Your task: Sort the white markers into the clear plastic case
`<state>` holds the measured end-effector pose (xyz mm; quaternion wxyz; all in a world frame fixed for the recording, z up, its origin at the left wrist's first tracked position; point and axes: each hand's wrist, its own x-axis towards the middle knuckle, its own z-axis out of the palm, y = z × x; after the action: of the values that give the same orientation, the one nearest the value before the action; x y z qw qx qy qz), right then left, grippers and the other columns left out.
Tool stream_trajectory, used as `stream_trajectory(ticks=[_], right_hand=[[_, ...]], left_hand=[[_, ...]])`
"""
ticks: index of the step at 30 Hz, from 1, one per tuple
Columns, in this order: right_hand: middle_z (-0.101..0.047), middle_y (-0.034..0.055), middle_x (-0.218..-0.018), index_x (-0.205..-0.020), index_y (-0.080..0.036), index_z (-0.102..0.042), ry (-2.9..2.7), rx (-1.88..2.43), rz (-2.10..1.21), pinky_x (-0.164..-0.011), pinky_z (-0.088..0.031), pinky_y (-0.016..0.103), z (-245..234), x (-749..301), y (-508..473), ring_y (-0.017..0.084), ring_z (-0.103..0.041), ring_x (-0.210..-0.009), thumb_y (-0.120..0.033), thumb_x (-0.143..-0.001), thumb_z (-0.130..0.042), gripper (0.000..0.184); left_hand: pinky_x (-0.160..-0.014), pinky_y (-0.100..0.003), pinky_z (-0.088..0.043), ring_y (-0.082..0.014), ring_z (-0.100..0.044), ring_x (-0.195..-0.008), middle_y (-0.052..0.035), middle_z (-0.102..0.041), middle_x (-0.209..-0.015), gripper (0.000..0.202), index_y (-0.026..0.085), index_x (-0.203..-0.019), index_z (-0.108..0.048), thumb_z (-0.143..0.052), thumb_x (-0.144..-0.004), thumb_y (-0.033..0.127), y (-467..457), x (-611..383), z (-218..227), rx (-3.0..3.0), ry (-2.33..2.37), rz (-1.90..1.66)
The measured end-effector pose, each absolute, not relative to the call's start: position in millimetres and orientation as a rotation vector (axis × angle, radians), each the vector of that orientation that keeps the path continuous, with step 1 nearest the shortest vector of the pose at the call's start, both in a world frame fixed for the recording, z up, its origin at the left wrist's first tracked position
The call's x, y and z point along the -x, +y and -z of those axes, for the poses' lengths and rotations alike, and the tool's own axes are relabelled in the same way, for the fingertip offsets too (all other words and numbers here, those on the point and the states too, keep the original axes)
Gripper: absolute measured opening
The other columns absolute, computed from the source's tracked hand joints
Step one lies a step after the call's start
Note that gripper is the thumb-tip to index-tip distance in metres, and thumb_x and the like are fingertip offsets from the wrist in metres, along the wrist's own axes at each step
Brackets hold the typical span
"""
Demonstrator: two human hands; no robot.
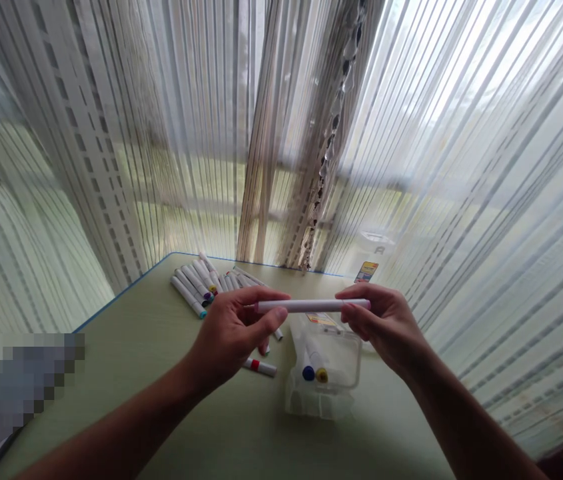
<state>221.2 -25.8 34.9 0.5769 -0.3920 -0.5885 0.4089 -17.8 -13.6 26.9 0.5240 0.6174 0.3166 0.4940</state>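
A white marker (314, 306) with pink ends is held level between my two hands, above the table. My left hand (236, 323) pinches its left end between thumb and fingers. At the other end, my right hand (381, 320) grips it the same way. Below the marker is a clear plastic case (344, 357), with a blue-ended marker (308, 372) and a yellow-ended marker (321, 375) lying inside. A marker with a red band (261, 367) rests on the table just under my left hand, which partly hides other markers.
A heap of white markers (201, 273) with coloured ends lies at the back left of the pale green table (161, 413). Behind the case stands a clear lid or panel with a yellow label (366, 272). String curtains (201, 133) hang along the table's far edge.
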Motion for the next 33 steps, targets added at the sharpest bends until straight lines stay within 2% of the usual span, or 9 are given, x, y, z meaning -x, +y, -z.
stream_trajectory(ticks=[3,9,16,22,33], right_hand=[[-0.063,0.0017,-0.054,-0.081,-0.015,-0.079,-1.372,0.904,-0.961,-0.035,-0.025,0.020,-35.2,-221.7,-25.4,0.007,-0.039,-0.039,-0.034,-0.071,-0.087,0.023],[-0.064,0.0013,-0.055,-0.083,-0.016,-0.079,-1.371,0.875,-0.977,-0.035,-0.026,0.020,-34.5,-223.1,-25.6,0.006,-0.040,-0.038,-0.031,-0.073,-0.086,0.019],[-0.064,0.0015,-0.055,-0.082,-0.017,-0.079,-1.373,0.889,-0.975,-0.035,-0.026,0.020,-34.1,-223.0,-25.6,0.007,-0.040,-0.038,-0.032,-0.072,-0.086,0.020],[-0.064,0.0016,-0.055,-0.082,-0.016,-0.079,-1.381,0.902,-0.963,-0.035,-0.026,0.021,-33.6,-223.9,-26.1,0.007,-0.040,-0.039,-0.033,-0.072,-0.087,0.021],[-0.064,0.0014,-0.054,-0.082,-0.016,-0.079,-1.395,0.898,-0.967,-0.036,-0.027,0.020,-32.9,-222.5,-25.3,0.007,-0.041,-0.040,-0.032,-0.073,-0.087,0.020]], left_hand=[[-0.040,-0.017,-0.048,-0.0074,-0.052,-0.043,0.0029,-0.060,-0.056,0.031,0.011,-0.100,-0.076,-0.078,-0.079,0.033,-13.2,18.0,-26.9,-1.476,0.755,-1.173],[-0.041,-0.019,-0.049,-0.0067,-0.053,-0.044,-0.0054,-0.072,-0.075,0.029,0.010,-0.099,-0.076,-0.071,-0.083,0.033,-13.7,18.0,-28.4,-1.443,0.731,-1.205],[-0.041,-0.019,-0.048,-0.0066,-0.052,-0.043,-0.0043,-0.071,-0.072,0.028,0.010,-0.097,-0.076,-0.071,-0.082,0.032,-13.9,17.9,-28.5,-1.456,0.745,-1.204],[-0.040,-0.017,-0.048,-0.0078,-0.052,-0.043,0.0032,-0.059,-0.053,0.029,0.010,-0.097,-0.075,-0.075,-0.080,0.034,-12.0,18.5,-27.0,-1.497,0.766,-1.173],[-0.042,-0.017,-0.048,-0.0070,-0.053,-0.044,0.0021,-0.061,-0.059,0.027,0.009,-0.098,-0.075,-0.073,-0.082,0.031,-13.1,19.0,-27.8,-1.486,0.748,-1.173]])
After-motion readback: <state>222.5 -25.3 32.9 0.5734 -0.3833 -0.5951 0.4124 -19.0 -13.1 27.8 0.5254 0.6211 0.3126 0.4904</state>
